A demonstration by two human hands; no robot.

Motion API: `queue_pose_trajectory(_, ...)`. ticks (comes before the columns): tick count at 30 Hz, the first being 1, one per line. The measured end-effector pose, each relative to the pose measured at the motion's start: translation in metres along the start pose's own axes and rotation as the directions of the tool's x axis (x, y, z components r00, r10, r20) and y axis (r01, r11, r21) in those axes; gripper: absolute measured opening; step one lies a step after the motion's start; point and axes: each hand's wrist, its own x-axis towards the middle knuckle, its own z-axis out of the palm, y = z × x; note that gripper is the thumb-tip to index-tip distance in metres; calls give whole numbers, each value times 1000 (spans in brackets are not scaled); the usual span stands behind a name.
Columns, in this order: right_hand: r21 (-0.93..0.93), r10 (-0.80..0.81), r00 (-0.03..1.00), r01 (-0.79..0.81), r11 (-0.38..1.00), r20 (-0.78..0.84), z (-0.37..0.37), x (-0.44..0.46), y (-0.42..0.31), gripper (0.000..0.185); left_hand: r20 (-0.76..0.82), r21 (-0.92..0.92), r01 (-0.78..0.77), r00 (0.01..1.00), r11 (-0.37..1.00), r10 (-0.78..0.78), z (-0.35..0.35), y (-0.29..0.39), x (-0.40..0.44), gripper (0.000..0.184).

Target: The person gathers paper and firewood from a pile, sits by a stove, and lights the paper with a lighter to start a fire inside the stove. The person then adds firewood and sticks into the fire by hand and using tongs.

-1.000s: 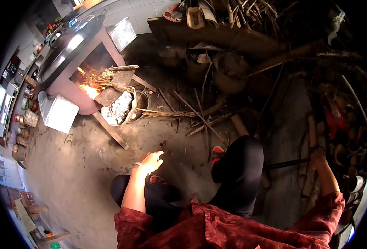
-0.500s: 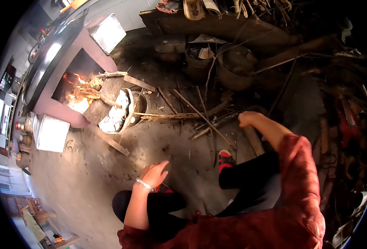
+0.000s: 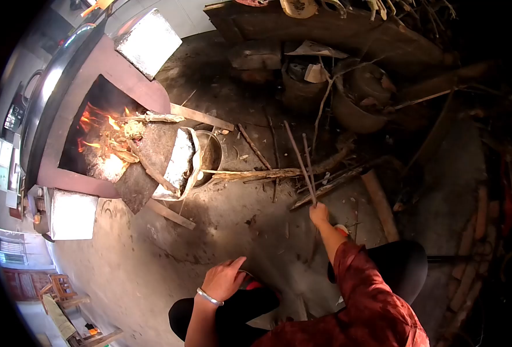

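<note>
My right hand (image 3: 319,214) is closed round the lower ends of thin sticks (image 3: 300,159), which point up and away over the floor. Over my left knee hovers my left hand (image 3: 223,280), its fingers partly spread and nothing in it, a bracelet on the wrist. Flames burn in the square opening of the pinkish stove (image 3: 71,118) at the left. Firewood (image 3: 149,165) sticks out of that opening. A thicker branch (image 3: 262,173) lies on the floor between the stove and the sticks I hold.
By the stove mouth is a round container (image 3: 212,159) beside a silvery sheet. Two dark pots (image 3: 357,113) stand farther back. Wooden pieces (image 3: 380,205) lie right of my right hand, with stacked wood at the far right. Foil-like boxes (image 3: 74,214) flank the stove.
My right hand has come from the far right to the middle and now grips thin sticks. The dark tool it held earlier is out of it. The view has shifted, and my left hand stays over the knee.
</note>
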Motion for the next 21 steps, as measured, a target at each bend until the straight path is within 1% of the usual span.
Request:
queue_pose_trajectory(1, 207, 24, 1000, -22, 978, -7, 6, -6, -2, 26, 1, -3, 2, 1000, 1000, -2, 0, -1, -2, 39)
queue_pose_trajectory(2, 403, 51, 999, -45, 914, -4, 16, -17, -4, 22, 38, 0, 29, 999, 1000, -29, -1, 0, -5, 39)
queue_pose_trajectory(3, 585, 74, 997, -61, 809, 1, 22, -31, -15, 18, 69, 7, 52, 996, 999, -52, -3, 1, -6, 39)
queue_pose_trajectory(4, 647, 49, 999, -24, 762, -21, 30, -42, -27, 15, 89, 19, 70, 993, 997, -71, -7, 2, -4, 38)
queue_pose_trajectory(5, 704, 26, 999, 12, 710, -43, 38, -54, -37, 11, 78, 3, 66, 995, 998, -66, -7, 3, -3, 39)
queue_pose_trajectory(6, 831, 10, 1000, 3, 557, -11, 40, -68, -52, 11, 67, -15, 60, 996, 998, -58, -5, 3, -4, 39)
queue_pose_trajectory(7, 899, -14, 1000, 7, 439, -1, 28, -89, -76, 12, 58, -30, 53, 997, 998, -51, -3, 3, -4, 39)
queue_pose_trajectory(8, 936, -61, 998, 4, 351, 18, 14, -107, -96, 13, 101, -55, 63, 993, 997, -57, -1, 1, -4, 46)
queue_pose_trajectory(9, 965, -108, 994, -4, 262, 33, 0, -123, -112, 13, 79, -66, 59, 995, 996, -54, 4, 1, -6, 48)
queue_pose_trajectory(11, 990, -207, 978, 6, 142, 24, -28, -145, -139, 14, 26, -87, 46, 999, 995, -44, 11, 5, -7, 53)
queue_pose_trajectory(12, 993, -222, 973, -29, 113, 54, -45, -157, -153, 15, 91, -125, 86, 993, 988, -75, 11, 8, -6, 59)
queue_pose_trajectory(15, 990, -383, 922, 94, 102, -48, -81, -179, -174, 17, -78, -96, 60, 995, 994, -68, 22, 5, -7, 55)
queue_pose_trajectory(16, 992, -433, 900, 101, 79, -57, -92, -184, -179, 17, -154, -108, 76, 984, 991, -92, 23, 8, -6, 44)
queue_pose_trajectory(19, 990, -479, 870, 141, 12, -118, -125, -200, -192, 17, -243, -349, -59, 970, 935, -29, 26, 6, -1, 30)
queue_pose_trajectory(20, 994, -497, 863, 109, 0, -95, -134, -209, -194, 16, -364, -391, -177, 931, 903, 25, 30, 10, 0, 22)
queue_pose_trajectory(21, 993, -530, 842, 118, -6, -103, -134, -213, -191, 21, -284, -464, -139, 959, 875, 1, 22, 21, -5, 23)
